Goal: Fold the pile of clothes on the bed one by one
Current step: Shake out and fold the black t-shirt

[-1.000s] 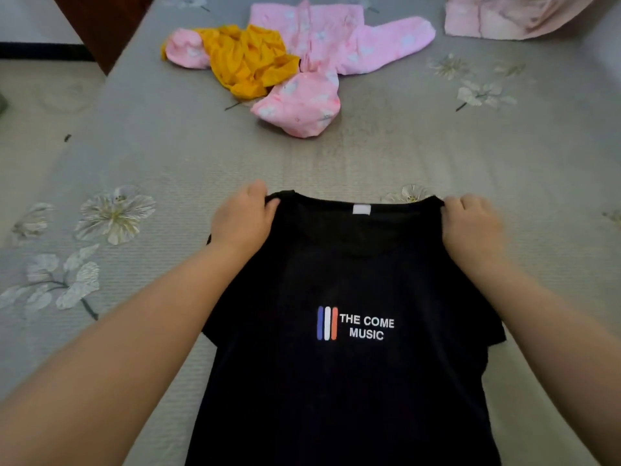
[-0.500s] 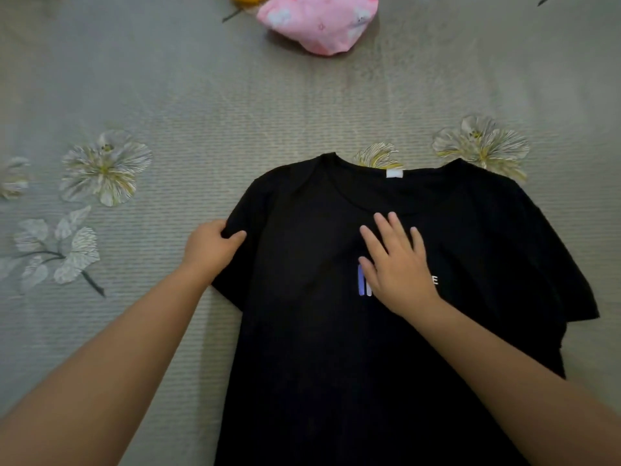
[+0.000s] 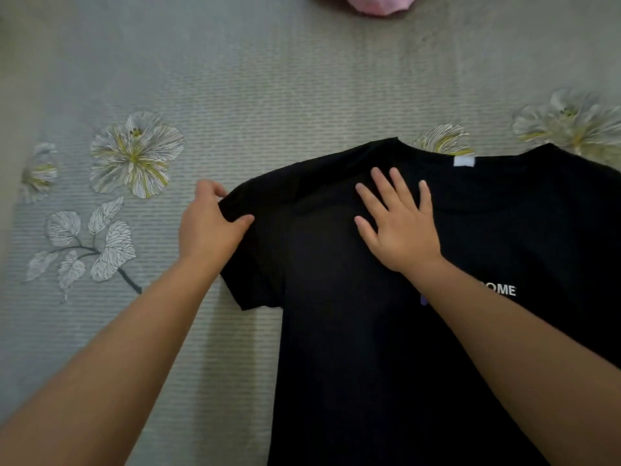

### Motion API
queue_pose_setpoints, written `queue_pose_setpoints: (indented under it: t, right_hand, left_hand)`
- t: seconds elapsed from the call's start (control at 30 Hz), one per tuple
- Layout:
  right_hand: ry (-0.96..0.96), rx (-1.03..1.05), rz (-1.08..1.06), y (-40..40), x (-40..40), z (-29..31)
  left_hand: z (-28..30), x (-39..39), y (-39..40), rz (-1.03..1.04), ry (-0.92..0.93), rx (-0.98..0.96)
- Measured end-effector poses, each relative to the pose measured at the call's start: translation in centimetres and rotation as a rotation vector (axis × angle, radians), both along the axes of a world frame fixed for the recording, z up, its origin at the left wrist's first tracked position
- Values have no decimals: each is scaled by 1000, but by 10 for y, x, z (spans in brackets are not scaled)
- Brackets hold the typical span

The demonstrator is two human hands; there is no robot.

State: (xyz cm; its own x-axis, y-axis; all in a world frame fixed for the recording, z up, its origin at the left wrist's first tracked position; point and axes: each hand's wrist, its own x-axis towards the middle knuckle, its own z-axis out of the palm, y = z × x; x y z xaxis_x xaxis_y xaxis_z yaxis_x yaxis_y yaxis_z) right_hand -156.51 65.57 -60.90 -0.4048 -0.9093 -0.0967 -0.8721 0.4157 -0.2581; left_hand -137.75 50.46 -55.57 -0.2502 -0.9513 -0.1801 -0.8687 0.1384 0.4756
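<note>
Left hand [image 3: 210,227] pinches the sleeve [image 3: 250,253] of the black T-shirt [image 3: 369,331], which lies flat, front up, on the bed [image 3: 252,79], running off its near edge. Right hand [image 3: 400,223] lies flat, fingers spread, pinning the chest. Fold the sleeve inward along a straight line; keep pinning so nothing bunches.

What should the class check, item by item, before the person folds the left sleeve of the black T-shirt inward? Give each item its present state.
1. Left hand grips the left sleeve at the shoulder edge: ok.
2. Right hand lies flat with spread fingers on the chest, pinning the black T-shirt: ok.
3. Shirt lies front up, collar label showing, on the bedsheet: ok.
4. Right sleeve spread flat: cannot tell, it runs out of frame.
5. Hem straight: cannot tell, out of view.
6. Pink garment lies apart from the shirt: ok.
</note>
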Motion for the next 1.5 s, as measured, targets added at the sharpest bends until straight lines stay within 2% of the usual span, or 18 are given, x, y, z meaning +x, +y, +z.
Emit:
queue_pose_setpoints:
  t: [0.07,0.17,0.27,0.47,0.6,0.73,0.77,0.83,0.97,1.07,1.17,1.27,1.3,1.4,1.5]
  right_hand:
    - [6,2,1,0,0,1]
    - [19,28,0,-2,0,2]
    - [21,31,-5,-2,0,2]
    - [36,58,2,-3,1,4]
    - [67,118,7,-4,4,10]
    - [254,48,228,-21,3,20]
    - [253,21,287,-29,1,21]
    - [157,111,319,-43,0,19]
    - [77,209,219,-58,-2,7]
    - [61,189,182,-50,4,16]
    - [29,37,108,-2,23,30]
    - [71,39,-16,64,43,31]
    - [61,70,-55,82,47,29]
    - [60,167,-99,112,53,22]
    - [66,176,-102,117,57,20]
  left_hand:
    - [-2,7,-2,93,25,-115]
    - [-11,17,8,204,-14,-14]
    - [-23,28,27,167,-105,31]
    - [-29,24,35,252,-85,72]
    - [-36,22,51,316,-24,-81]
    - [-44,18,57,325,-42,-178]
    - [-45,18,56,323,-38,-187]
    - [-47,19,55,322,-23,-209]
    - [-47,18,56,327,-7,-212]
    - [-45,17,56,327,14,-200]
    - [-44,17,57,326,13,-170]
    - [-37,18,53,328,-15,-115]
    - [-33,17,53,329,15,-98]
    - [-17,12,55,239,270,-60]
    - [2,-6,67,71,298,-162]
